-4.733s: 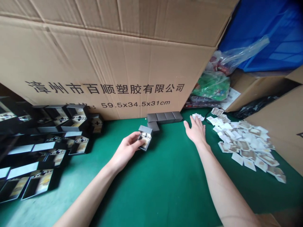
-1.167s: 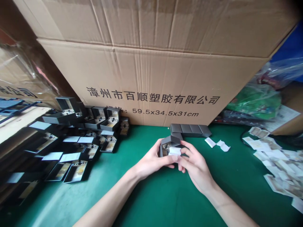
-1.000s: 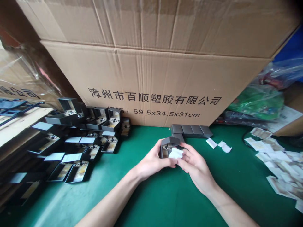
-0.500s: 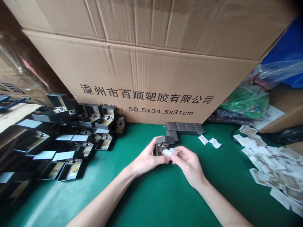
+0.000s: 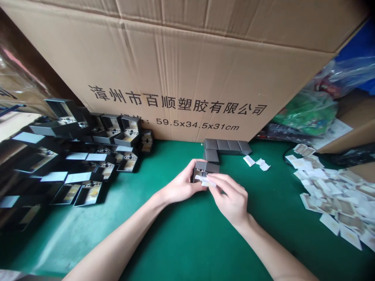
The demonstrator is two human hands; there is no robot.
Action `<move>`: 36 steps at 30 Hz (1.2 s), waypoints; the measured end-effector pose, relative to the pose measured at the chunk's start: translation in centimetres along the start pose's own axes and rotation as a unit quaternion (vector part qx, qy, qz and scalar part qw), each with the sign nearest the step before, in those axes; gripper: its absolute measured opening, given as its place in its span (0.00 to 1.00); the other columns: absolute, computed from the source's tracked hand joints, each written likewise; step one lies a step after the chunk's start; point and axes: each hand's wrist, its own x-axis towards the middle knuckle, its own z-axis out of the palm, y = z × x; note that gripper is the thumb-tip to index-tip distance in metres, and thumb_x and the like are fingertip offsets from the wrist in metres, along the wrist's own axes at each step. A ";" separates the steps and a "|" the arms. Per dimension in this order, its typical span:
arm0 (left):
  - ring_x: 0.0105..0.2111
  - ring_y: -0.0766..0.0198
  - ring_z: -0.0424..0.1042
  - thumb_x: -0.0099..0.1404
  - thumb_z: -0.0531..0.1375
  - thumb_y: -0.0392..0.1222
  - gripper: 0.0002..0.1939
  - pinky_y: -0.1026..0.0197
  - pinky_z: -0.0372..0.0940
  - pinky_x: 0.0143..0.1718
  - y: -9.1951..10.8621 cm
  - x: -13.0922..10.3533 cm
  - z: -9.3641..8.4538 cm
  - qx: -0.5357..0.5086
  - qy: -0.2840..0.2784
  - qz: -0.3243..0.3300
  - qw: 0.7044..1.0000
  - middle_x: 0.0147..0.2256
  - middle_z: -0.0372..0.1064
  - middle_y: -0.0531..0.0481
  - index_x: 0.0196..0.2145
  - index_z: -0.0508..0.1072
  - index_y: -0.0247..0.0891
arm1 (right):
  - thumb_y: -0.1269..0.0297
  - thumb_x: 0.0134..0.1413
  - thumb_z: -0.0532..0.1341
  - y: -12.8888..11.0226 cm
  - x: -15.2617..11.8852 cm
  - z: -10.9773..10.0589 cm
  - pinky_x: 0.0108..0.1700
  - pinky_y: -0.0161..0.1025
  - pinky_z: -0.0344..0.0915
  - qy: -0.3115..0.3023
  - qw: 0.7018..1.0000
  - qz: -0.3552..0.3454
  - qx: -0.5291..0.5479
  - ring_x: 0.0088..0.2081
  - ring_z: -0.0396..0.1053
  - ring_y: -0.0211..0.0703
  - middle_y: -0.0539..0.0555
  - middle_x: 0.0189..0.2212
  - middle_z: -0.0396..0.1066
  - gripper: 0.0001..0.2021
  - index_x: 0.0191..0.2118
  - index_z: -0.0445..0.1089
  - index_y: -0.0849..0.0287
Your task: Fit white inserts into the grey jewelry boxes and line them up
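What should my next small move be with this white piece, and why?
I'd probably ease the white piece down into the small dark box with your right hand. Your left hand steadies the box, its lid is open, and your right fingers hold the piece at the opening, seemingly not seated inside.

"How many closed dark boxes point(image 5: 227, 146)?"

"Five: four in the row, one in front."

"And open boxes on the left point(image 5: 88, 193)?"

"At least ten. They overlap, so I can't give you an exact figure."

"Held ones?"

"One open box point(image 5: 200, 171) and one white piece point(image 5: 206, 181), between two hands, the left hand point(image 5: 181, 185) and the right hand point(image 5: 230, 197)."

"Loose white pieces point(image 5: 249, 160) near the row?"

"Two."

"The white pile point(image 5: 331, 187)?"

"Dozens, too jumbled to count."

"Large cartons across the back point(image 5: 175, 70)?"

"Just one."
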 end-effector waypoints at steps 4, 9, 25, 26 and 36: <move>0.36 0.65 0.68 0.62 0.66 0.43 0.21 0.62 0.66 0.40 -0.3 0.1 0.2 0.000 0.001 0.000 1.000 0.38 0.67 0.51 0.48 0.63 0.39 | 0.76 0.60 0.62 0.0 0.1 0.0 0.37 0.33 0.77 0.000 0.998 -0.054 -0.045 0.37 0.81 0.43 0.54 0.40 0.82 0.14 0.46 0.79 0.52; 0.34 0.65 0.67 0.63 0.65 0.44 0.16 0.63 0.65 0.37 -0.4 0.0 0.5 0.051 0.021 0.021 0.998 0.36 0.68 0.51 0.44 0.66 0.38 | 0.76 0.62 0.59 0.2 0.1 0.0 0.39 0.33 0.77 -0.038 0.995 -0.069 -0.059 0.39 0.81 0.42 0.53 0.41 0.81 0.15 0.48 0.78 0.53; 0.33 0.63 0.68 0.63 0.64 0.48 0.15 0.62 0.66 0.36 -0.6 0.3 1.0 0.044 0.047 0.029 0.998 0.35 0.69 0.51 0.42 0.67 0.39 | 0.75 0.63 0.59 1.0 -0.2 0.0 0.40 0.33 0.76 -0.050 0.995 -0.046 -0.075 0.40 0.81 0.42 0.54 0.41 0.81 0.14 0.46 0.78 0.54; 0.33 0.63 0.68 0.63 0.64 0.48 0.15 0.62 0.66 0.36 -0.5 0.2 1.0 0.045 0.044 0.031 0.998 0.35 0.69 0.51 0.43 0.68 0.39 | 0.75 0.62 0.59 1.0 -0.2 0.0 0.40 0.33 0.76 -0.048 0.995 -0.046 -0.078 0.40 0.81 0.42 0.54 0.41 0.82 0.14 0.46 0.78 0.54; 0.35 0.61 0.70 0.67 0.60 0.47 0.16 0.61 0.68 0.39 -0.5 0.1 1.2 0.074 0.039 0.048 0.995 0.40 0.72 0.48 0.50 0.68 0.38 | 0.75 0.63 0.58 0.6 -0.1 -0.1 0.44 0.34 0.77 -0.054 0.992 -0.063 -0.097 0.41 0.81 0.43 0.54 0.43 0.81 0.14 0.48 0.78 0.55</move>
